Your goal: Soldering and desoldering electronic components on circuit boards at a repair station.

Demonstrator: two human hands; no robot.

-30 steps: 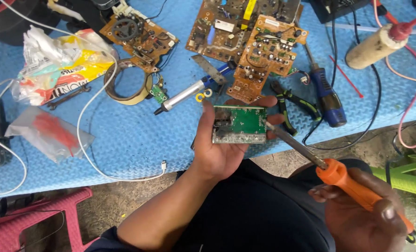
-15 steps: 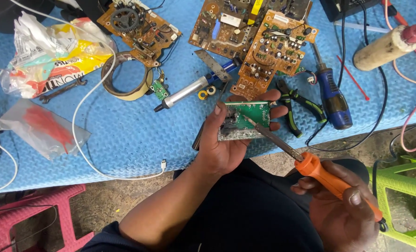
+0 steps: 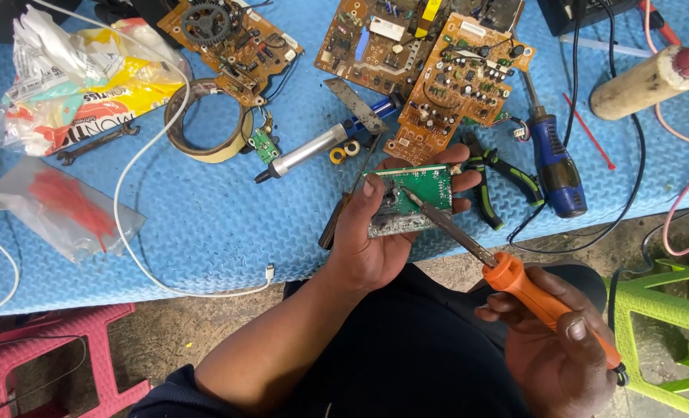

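The left hand [image 3: 375, 240] is clamped on a small green circuit board [image 3: 418, 197], held just over the near edge of the blue-matted desk [image 3: 205, 224]. The right hand [image 3: 553, 340] is closed round an orange-handled soldering iron [image 3: 514, 282] — its tip rests on the board's face. Green-handled pliers [image 3: 499, 174] and a blue screwdriver [image 3: 553, 162] lie just beyond, on the mat.

Green circuit board [image 3: 425, 190] noted; orange handle on soldering iron [image 3: 541, 298]. Blue dimpled mat [image 3: 205, 217]. Brown boards [image 3: 456, 85]. Blue-handled screwdriver [image 3: 557, 166]. Pink stool [image 3: 42, 356], lime-green stool [image 3: 669, 325].
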